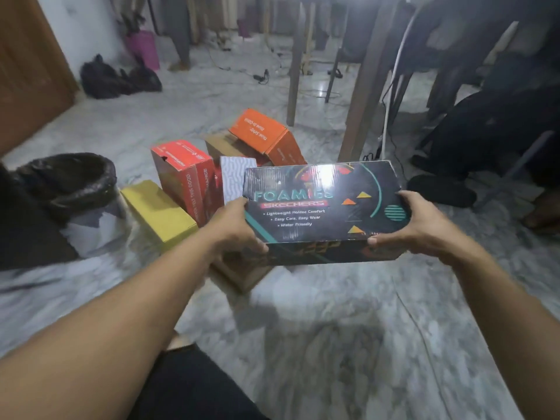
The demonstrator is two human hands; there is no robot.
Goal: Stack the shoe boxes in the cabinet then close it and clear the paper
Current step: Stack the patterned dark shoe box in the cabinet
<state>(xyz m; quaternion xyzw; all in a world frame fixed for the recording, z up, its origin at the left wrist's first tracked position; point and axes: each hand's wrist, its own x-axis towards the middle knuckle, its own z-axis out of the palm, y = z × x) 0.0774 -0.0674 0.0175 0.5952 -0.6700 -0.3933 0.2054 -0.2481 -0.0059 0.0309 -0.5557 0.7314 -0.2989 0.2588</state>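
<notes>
A black Skechers shoe box (318, 204) hangs above the marble floor, held at both ends. My left hand (235, 228) grips its left end and my right hand (406, 222) grips its right end. Behind it on the floor stand a yellow box (157, 213), a red box on end (185, 177), a white patterned box (233, 177), an orange box (266, 137) tilted on a brown carton (224, 147), and another brown box (242, 272) partly hidden under the held one. No cabinet shows.
A bin lined with a black bag (69, 183) sits at the left, white paper (88, 219) beside it. Wooden table legs (363, 95), cables and a seated person (500, 140) fill the right and back. A brown door (27, 80) stands far left.
</notes>
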